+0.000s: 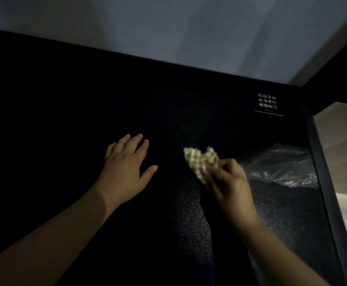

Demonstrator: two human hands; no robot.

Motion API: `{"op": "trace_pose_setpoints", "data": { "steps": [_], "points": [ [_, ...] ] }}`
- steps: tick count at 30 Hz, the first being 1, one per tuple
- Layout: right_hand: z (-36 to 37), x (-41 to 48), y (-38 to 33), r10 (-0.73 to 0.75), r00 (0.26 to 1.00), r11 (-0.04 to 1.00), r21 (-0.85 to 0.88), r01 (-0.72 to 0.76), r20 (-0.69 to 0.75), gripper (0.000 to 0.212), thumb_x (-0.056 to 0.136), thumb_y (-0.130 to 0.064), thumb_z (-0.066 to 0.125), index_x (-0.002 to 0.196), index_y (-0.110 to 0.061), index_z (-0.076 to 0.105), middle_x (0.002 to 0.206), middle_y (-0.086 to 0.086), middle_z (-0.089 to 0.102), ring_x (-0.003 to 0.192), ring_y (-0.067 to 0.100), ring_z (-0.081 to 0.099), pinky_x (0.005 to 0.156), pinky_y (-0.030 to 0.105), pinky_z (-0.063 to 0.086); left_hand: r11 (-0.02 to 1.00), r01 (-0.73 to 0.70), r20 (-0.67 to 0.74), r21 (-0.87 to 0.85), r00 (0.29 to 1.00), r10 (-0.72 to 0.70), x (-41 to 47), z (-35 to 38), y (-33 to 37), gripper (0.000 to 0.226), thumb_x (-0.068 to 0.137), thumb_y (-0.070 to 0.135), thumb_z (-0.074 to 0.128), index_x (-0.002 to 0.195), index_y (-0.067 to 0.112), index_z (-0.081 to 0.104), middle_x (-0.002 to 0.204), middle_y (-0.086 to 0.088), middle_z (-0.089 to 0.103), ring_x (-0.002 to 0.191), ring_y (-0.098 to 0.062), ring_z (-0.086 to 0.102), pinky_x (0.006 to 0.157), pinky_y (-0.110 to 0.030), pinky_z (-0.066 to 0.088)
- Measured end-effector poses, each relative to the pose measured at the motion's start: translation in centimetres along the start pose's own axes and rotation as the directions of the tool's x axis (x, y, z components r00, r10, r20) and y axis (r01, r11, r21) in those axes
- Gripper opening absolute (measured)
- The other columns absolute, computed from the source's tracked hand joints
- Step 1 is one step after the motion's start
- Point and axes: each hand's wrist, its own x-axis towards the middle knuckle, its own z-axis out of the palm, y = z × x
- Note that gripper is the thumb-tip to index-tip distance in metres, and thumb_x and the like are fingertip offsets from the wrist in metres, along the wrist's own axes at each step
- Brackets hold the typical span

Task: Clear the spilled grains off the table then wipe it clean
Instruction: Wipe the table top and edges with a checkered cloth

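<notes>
Dim light falls on a black table (pixel 65 100) that fills most of the view, its top finely speckled where a faint sheen crosses it near the middle. Whether that speckle is grain or only the surface's texture cannot be told. A pale grey-blue wall (pixel 168 27) runs along the far edge, and a strip of light floor (pixel 344 141) shows past the table's raised dark rim on the right.

Both bare forearms reach in from the near edge. A crumpled clear plastic bag (pixel 282 164) lies on the table at the right, close to the rim and just beyond the right hand.

The left hand (pixel 125 166) lies palm down on the tabletop, left of centre, fingers straight and slightly spread, thumb held out to the side. The right hand (pixel 228 182), somewhat blurred, has its fingers curled and pinches a bunched green-and-white checked cloth (pixel 199 159), which sticks out to the upper left of the fingertips, between the two hands. It is unclear if the cloth touches the table.

A small sign (pixel 268 104) with white characters sits at the far right corner.
</notes>
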Motion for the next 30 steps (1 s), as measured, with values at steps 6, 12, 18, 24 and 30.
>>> {"op": "trace_pose_setpoints", "data": {
  "steps": [6, 12, 18, 24, 30],
  "points": [
    [-1.3, 4.7, 0.6, 0.07, 0.986, 0.997, 0.032, -0.066, -0.149, 0.016, 0.089, -0.017, 0.064, 0.102, -0.013, 0.073, 0.099, 0.003, 0.056, 0.09, 0.024, 0.058, 0.08, 0.032, 0.048, 0.996, -0.06, -0.004, -0.07, 0.998, 0.059, -0.6, -0.3, -0.8, 0.071, 0.091, 0.056, 0.042, 0.15, 0.02, 0.025, 0.158, 0.002, 0.015, 0.146, -0.019, 0.006, 0.12, -0.039, 0.01],
    [3.0, 11.8, 1.2, 0.168, 0.974, 0.977, -0.104, -0.184, -0.15, 0.024, 0.091, -0.021, 0.062, 0.112, -0.013, 0.071, 0.118, 0.014, 0.058, 0.104, 0.035, 0.051, 0.09, 0.028, 0.036, 0.991, -0.075, -0.02, -0.114, 0.997, 0.073, -1.4, -0.2, -1.0, 0.068, 0.091, 0.052, 0.047, 0.149, 0.019, 0.029, 0.157, 0.002, 0.018, 0.146, -0.018, 0.009, 0.119, -0.038, 0.013],
    [2.6, -1.2, -3.0, -0.022, 1.0, 1.0, 0.009, 0.022, -0.013, 0.029, 0.086, -0.018, 0.063, 0.114, -0.022, 0.07, 0.113, 0.0, 0.058, 0.101, 0.014, 0.05, 0.086, 0.022, 0.039, 0.982, -0.088, -0.032, -0.167, 0.996, 0.084, -2.4, -0.5, -1.8, 0.063, 0.092, 0.049, 0.048, 0.146, 0.019, 0.036, 0.155, 0.004, 0.024, 0.144, -0.016, 0.014, 0.118, -0.034, 0.015],
    [0.7, -8.5, -5.3, 0.031, 0.995, 0.985, 0.167, -0.046, 0.092, 0.023, 0.085, -0.032, 0.058, 0.105, -0.032, 0.07, 0.108, -0.015, 0.058, 0.102, 0.009, 0.054, 0.086, 0.023, 0.044, 0.975, -0.088, -0.034, -0.202, 0.996, 0.083, -5.7, -0.1, -2.3, 0.061, 0.092, 0.049, 0.048, 0.143, 0.018, 0.041, 0.154, 0.004, 0.029, 0.143, -0.016, 0.017, 0.116, -0.032, 0.017],
    [-1.8, 1.9, -0.7, 0.24, 0.942, 0.962, -0.072, -0.262, -0.233, 0.022, 0.089, -0.012, 0.064, 0.109, -0.009, 0.072, 0.114, 0.012, 0.061, 0.105, 0.032, 0.054, 0.09, 0.03, 0.04, 0.971, -0.088, -0.034, -0.221, 0.996, 0.083, -7.8, 0.4, -2.5, 0.06, 0.092, 0.047, 0.049, 0.143, 0.017, 0.041, 0.153, 0.004, 0.029, 0.143, -0.015, 0.017, 0.116, -0.031, 0.018]
  ]
}}
